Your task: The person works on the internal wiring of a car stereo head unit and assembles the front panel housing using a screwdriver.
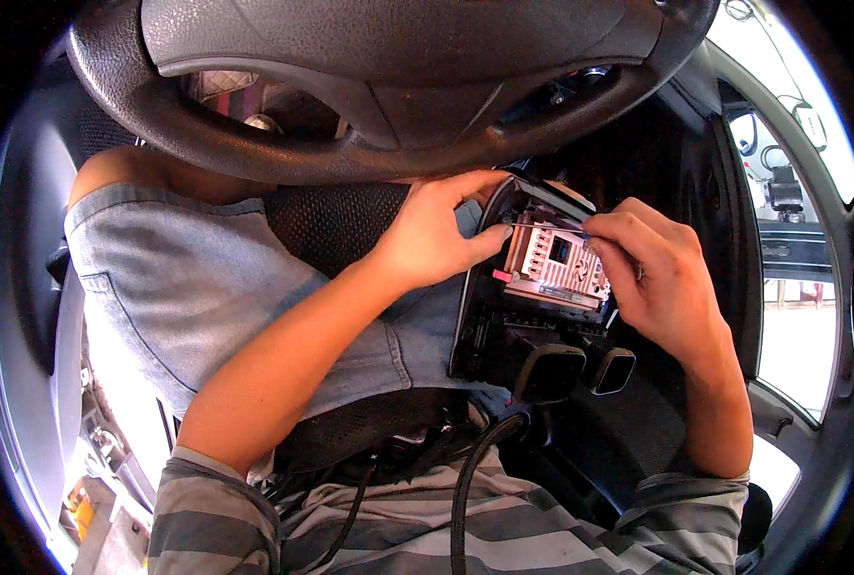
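Observation:
A black car dash panel (467,326) rests on my lap, its back facing up. Set in it is a silver metal-cased unit (551,259) with slots and a dark square, like the back of a car stereo. My left hand (436,230) grips the panel's far left edge, thumb on top and the other fingers partly hidden beneath. Over the right side of the unit, my right hand (652,273) pinches a thin metal rod (546,228), like a screwdriver shaft. The rod lies across the unit's far end, its tip close to my left thumb. Any handle is hidden in my right hand.
A steering wheel (350,158) spans the space just beyond my hands. Two black air vents (551,374) are on the panel's near end. A black cable (460,498) hangs over my striped shirt. Car doorways (791,326) open at both sides.

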Demonstrator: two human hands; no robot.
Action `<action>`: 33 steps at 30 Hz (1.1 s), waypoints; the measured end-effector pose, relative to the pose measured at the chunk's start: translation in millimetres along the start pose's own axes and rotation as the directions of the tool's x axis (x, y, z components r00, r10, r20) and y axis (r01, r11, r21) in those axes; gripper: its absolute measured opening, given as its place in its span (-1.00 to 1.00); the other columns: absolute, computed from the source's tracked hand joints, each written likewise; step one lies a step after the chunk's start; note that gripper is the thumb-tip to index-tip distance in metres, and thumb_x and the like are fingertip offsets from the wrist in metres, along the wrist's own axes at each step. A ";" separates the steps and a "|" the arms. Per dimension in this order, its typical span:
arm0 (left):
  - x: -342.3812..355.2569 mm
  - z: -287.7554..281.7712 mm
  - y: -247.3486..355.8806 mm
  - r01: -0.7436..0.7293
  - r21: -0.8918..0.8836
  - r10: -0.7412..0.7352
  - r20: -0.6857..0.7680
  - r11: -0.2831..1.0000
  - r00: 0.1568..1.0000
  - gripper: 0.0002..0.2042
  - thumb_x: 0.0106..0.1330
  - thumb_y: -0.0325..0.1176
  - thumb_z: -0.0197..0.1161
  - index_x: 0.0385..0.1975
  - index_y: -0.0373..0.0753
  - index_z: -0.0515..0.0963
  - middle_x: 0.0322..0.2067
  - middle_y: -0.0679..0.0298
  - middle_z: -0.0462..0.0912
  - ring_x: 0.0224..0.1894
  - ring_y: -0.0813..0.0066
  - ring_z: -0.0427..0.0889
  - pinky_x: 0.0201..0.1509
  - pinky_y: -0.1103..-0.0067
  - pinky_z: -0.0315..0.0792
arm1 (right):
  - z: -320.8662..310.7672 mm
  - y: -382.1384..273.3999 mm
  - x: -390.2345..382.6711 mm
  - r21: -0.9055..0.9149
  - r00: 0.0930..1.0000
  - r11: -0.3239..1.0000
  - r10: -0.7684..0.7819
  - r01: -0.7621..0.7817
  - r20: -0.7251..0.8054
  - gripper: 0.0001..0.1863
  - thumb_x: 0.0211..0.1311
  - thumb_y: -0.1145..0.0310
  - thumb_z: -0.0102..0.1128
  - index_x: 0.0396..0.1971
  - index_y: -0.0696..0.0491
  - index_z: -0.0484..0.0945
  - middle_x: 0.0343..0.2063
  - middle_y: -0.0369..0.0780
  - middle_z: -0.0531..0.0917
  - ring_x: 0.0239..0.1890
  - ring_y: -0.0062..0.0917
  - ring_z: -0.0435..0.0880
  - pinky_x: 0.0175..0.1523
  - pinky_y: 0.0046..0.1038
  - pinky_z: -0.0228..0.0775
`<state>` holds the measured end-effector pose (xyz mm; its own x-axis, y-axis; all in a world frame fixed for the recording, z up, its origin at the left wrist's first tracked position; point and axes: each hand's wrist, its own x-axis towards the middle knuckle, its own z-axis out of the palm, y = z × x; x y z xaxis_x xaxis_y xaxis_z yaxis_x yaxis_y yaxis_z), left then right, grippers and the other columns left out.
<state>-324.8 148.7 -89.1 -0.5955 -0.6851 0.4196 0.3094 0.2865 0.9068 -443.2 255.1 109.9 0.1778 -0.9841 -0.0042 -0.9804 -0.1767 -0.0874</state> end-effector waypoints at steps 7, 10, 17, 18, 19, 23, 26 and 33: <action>-1.2 1.7 0.7 0.041 0.041 -0.040 -0.017 0.998 0.999 -0.49 0.01 -0.37 0.45 0.03 -0.32 0.54 -0.25 0.17 0.67 -0.21 0.51 0.59 -0.05 0.58 0.45 | -3.2 0.5 1.9 -0.007 1.000 1.000 0.009 -0.009 0.020 -0.87 0.08 0.60 0.19 -0.33 0.18 0.53 -0.42 -0.08 0.59 -0.42 -0.14 0.61 -0.32 -0.25 0.46; -0.2 1.5 -1.7 0.022 0.019 -0.021 -0.019 1.000 1.000 -0.49 0.01 -0.37 0.46 0.03 -0.33 0.54 -0.20 0.14 0.68 -0.15 0.44 0.62 0.03 0.54 0.45 | -4.3 -1.5 6.6 -0.034 0.999 0.999 -0.032 0.033 0.040 -0.91 0.10 0.55 0.20 -0.37 0.18 0.52 -0.41 -0.07 0.60 -0.42 -0.14 0.62 -0.32 -0.23 0.47; 0.4 1.6 -7.0 -0.061 0.066 0.062 -0.016 0.996 0.998 -0.52 0.04 -0.41 0.42 0.03 -0.34 0.54 -0.02 0.04 0.63 0.05 0.28 0.60 0.21 0.48 0.38 | -17.8 -8.2 18.9 -0.240 0.972 0.970 0.024 0.033 0.232 -0.85 0.21 0.38 0.17 -0.48 0.14 0.50 -0.54 -0.03 0.60 -0.46 -0.16 0.62 -0.39 -0.22 0.44; 0.1 1.3 -5.9 -0.054 0.053 0.055 -0.011 0.997 0.998 -0.52 0.04 -0.42 0.42 0.03 -0.34 0.54 -0.01 0.04 0.63 0.07 0.26 0.59 0.23 0.48 0.37 | -18.3 -8.2 21.0 -0.245 0.970 0.968 0.008 0.053 0.243 -0.86 0.19 0.40 0.18 -0.48 0.14 0.51 -0.57 -0.05 0.58 -0.48 -0.17 0.60 -0.39 -0.24 0.42; 0.0 0.9 -4.8 -0.047 0.041 0.047 -0.006 0.998 0.999 -0.52 0.04 -0.42 0.41 0.02 -0.35 0.55 0.01 0.03 0.62 0.10 0.25 0.58 0.25 0.47 0.35 | -18.7 -6.9 24.8 -0.249 0.967 0.966 -0.007 0.073 0.255 -0.88 0.17 0.42 0.19 -0.48 0.14 0.51 -0.60 -0.07 0.57 -0.51 -0.17 0.59 -0.39 -0.27 0.40; 0.1 0.7 -0.7 -0.023 -0.001 0.023 0.006 1.000 1.000 -0.53 0.05 -0.43 0.40 0.03 -0.35 0.54 0.01 0.03 0.62 0.11 0.23 0.57 0.26 0.46 0.34 | -21.0 3.5 35.9 -0.147 0.969 0.986 -0.044 0.081 0.242 -0.91 0.13 0.47 0.21 -0.46 0.15 0.50 -0.63 -0.09 0.55 -0.53 -0.15 0.57 -0.37 -0.27 0.39; 1.1 -2.6 4.9 0.014 -0.035 -0.013 0.038 0.999 0.999 -0.52 0.05 -0.43 0.40 0.04 -0.34 0.54 0.01 0.01 0.61 0.12 0.22 0.56 0.27 0.45 0.33 | -16.4 3.2 36.2 -0.082 0.992 0.996 -0.024 0.034 0.123 -0.91 0.11 0.50 0.21 -0.44 0.16 0.49 -0.63 -0.08 0.55 -0.52 -0.13 0.57 -0.36 -0.27 0.39; -2.4 0.2 -2.7 -0.047 0.020 0.047 0.010 0.999 0.999 -0.48 0.04 -0.43 0.39 0.08 -0.34 0.51 0.07 -0.02 0.55 0.17 0.17 0.50 0.31 0.43 0.28 | -24.0 2.6 35.1 -0.144 0.951 0.983 -0.068 0.116 0.301 -0.90 0.11 0.49 0.22 -0.45 0.16 0.48 -0.64 -0.08 0.54 -0.54 -0.15 0.57 -0.40 -0.28 0.38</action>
<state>-324.4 149.7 -92.6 -0.5876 -0.6640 0.4623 0.3226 0.3318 0.8865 -441.5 219.6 133.4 0.2618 -0.9180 -0.2980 -0.9550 -0.2909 0.0572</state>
